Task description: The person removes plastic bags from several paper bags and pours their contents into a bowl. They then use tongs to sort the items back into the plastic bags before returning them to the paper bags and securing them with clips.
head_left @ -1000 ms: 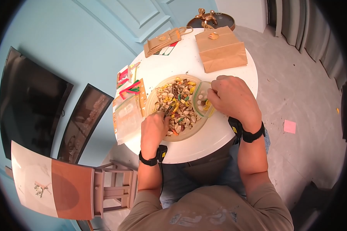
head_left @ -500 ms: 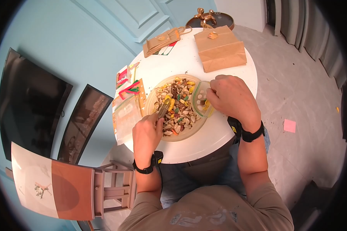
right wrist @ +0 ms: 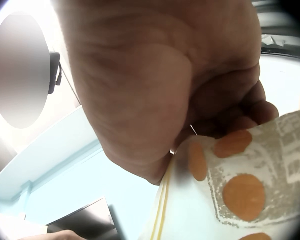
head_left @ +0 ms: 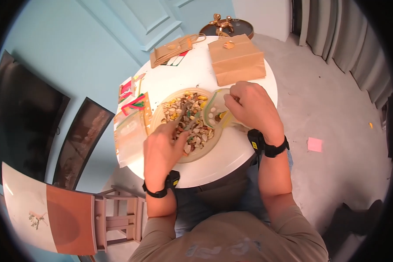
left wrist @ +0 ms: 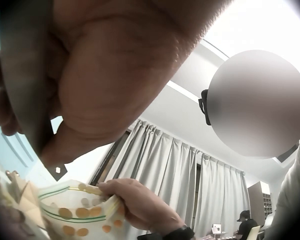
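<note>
In the head view, the left hand holds grey metal tongs, their arms spread over dried petals and coloured bits. These fill a round pale bowl. The right hand pinches the edge of a clear zip bag at the bowl's right side; some bits lie inside the bag. A broad grey strip of the tongs crosses the left hand in the left wrist view. Orange dots mark the bag below the right hand in the right wrist view.
Two brown paper bags are at the far side of the round white table. A flat clear bag and red and green strips lie at the left. Pink paper is on the floor.
The head view has shifted, moving the scene left. The tongs' arms have spread apart over the bowl. The right hand still holds the bag, whose mouth looks wider.
</note>
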Demonstrator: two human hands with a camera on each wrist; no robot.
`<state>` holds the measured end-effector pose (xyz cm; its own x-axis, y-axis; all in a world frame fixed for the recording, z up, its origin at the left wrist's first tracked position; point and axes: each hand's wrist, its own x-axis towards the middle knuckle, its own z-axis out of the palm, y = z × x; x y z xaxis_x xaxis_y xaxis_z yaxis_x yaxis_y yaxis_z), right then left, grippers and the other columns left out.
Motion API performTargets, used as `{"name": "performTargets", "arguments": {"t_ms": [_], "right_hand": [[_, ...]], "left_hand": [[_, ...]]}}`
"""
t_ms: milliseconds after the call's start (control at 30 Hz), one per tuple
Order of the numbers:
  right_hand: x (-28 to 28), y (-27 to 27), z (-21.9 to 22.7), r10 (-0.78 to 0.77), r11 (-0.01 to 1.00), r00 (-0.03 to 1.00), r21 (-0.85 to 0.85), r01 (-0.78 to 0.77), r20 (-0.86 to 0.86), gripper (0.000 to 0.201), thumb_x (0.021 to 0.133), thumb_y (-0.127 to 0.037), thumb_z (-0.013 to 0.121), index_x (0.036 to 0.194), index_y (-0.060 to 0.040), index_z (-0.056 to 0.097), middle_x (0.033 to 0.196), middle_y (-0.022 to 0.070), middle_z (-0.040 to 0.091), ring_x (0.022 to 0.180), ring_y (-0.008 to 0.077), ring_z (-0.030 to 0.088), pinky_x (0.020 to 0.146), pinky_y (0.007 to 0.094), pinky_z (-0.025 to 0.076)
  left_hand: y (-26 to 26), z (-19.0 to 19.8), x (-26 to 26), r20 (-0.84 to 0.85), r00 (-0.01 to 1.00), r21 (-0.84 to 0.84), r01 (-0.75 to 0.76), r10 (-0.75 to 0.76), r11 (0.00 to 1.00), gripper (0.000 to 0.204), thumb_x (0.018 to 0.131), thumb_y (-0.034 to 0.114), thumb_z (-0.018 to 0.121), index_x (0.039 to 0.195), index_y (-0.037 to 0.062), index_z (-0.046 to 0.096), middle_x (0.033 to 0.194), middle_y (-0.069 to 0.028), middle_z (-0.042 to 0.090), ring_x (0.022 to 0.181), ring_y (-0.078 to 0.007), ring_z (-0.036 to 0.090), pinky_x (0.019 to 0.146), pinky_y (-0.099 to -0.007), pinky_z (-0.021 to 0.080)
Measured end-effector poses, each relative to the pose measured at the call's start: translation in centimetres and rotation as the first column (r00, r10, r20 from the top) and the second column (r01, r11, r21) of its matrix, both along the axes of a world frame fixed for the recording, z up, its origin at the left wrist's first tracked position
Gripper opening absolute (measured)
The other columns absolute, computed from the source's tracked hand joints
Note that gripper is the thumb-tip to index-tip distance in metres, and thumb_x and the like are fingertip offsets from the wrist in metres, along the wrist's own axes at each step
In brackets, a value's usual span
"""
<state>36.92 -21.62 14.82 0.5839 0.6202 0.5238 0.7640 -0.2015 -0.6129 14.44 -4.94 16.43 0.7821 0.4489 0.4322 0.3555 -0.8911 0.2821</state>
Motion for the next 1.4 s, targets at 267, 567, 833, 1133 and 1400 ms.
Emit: {"name": "performTargets", "arguments": {"t_ms": [267, 567, 833, 1133, 1400], "right_hand": [[1.4, -0.7, 0.0, -0.032, 0.864, 0.997, 0.5, 0.062, -0.068, 0.033, 0.1, -0.016, 0.073, 0.079, 0.0076, 0.062, 0.075, 0.0205, 0.06, 0.065, 0.0302, 0.055, 0.064, 0.044, 0.048], [3.5, -0.5, -1.4, -0.358, 0.894, 0.927, 0.245, 0.375, -0.112, 0.038, 0.1, -0.019, 0.072, 0.077, 0.0084, 0.059, 0.069, 0.0245, 0.057, 0.059, 0.0387, 0.052, 0.062, 0.0481, 0.045], [2.6, -0.2, -1.0, -0.393, 0.898, 0.916, 0.18, 0.401, -0.078, 0.036, 0.101, -0.019, 0.072, 0.08, 0.0081, 0.063, 0.078, 0.0255, 0.064, 0.07, 0.0443, 0.061, 0.068, 0.051, 0.049], [1.6, 0.0, -0.3, -0.357, 0.922, 0.932, 0.138, 0.361, -0.056, 0.033, 0.101, -0.02, 0.073, 0.082, 0.0068, 0.068, 0.077, 0.0225, 0.066, 0.07, 0.0399, 0.064, 0.068, 0.049, 0.049], [0.0, -0.5, 0.8, -0.3, 0.946, 0.95, 0.103, 0.308, -0.088, 0.032, 0.102, -0.019, 0.074, 0.083, 0.0066, 0.069, 0.076, 0.0215, 0.066, 0.067, 0.0382, 0.063, 0.066, 0.0468, 0.05]], "left_hand": [[2.0, -1.8, -1.2, -0.232, 0.964, -0.04, -0.143, 0.13, 0.989, 0.032, 0.094, 0.028, 0.086, 0.104, -0.0013, 0.078, 0.095, -0.0233, 0.078, 0.088, -0.0461, 0.075, 0.078, -0.0536, 0.059], [3.0, -3.4, -1.6, -0.293, 0.948, -0.05, -0.145, 0.124, 0.988, 0.035, 0.094, 0.031, 0.085, 0.1, -0.0025, 0.078, 0.101, -0.0261, 0.079, 0.093, -0.0464, 0.077, 0.081, -0.0535, 0.061], [3.9, -6.4, -1.2, -0.234, 0.965, -0.027, -0.129, 0.12, 0.991, 0.041, 0.089, 0.035, 0.088, 0.098, -0.0028, 0.077, 0.102, -0.0234, 0.076, 0.093, -0.0458, 0.075, 0.082, -0.0542, 0.059], [0.7, -5.7, -2.3, -0.209, 0.953, -0.009, 0.221, -0.218, 0.975, 0.094, 0.077, 0.03, 0.099, 0.155, 0.0002, 0.057, 0.153, -0.0243, 0.056, 0.143, -0.0452, 0.051, 0.121, -0.0557, 0.042], [1.2, -5.4, -2.5, -0.247, 0.959, 0.06, 0.161, -0.142, 0.985, 0.095, 0.078, 0.031, 0.099, 0.158, 0.0026, 0.056, 0.158, -0.024, 0.055, 0.149, -0.0479, 0.048, 0.127, -0.0583, 0.038]]}}
